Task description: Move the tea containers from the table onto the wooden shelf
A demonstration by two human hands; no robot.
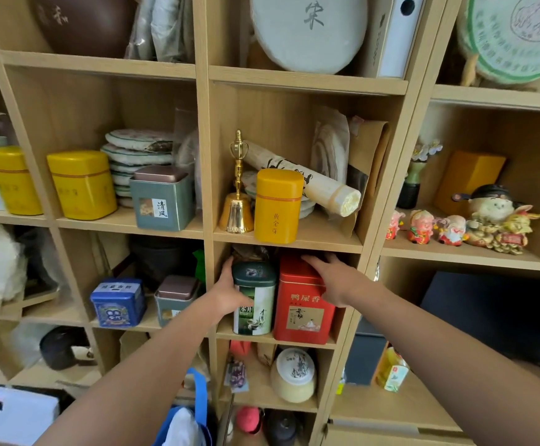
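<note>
Now the left hand [230,292] holds the green tin [256,300] and the right hand [333,278] rests flat on the red tin [304,310] in the wooden shelf [294,241].

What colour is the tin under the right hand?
Red tin, with a gold label panel on its front; the right hand rests on its top. Head view.

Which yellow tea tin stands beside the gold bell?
The tall yellow tin with gold characters down its front, just right of the gold bell in the middle compartment. The two squatter yellow tins stand in compartments further left.
</note>
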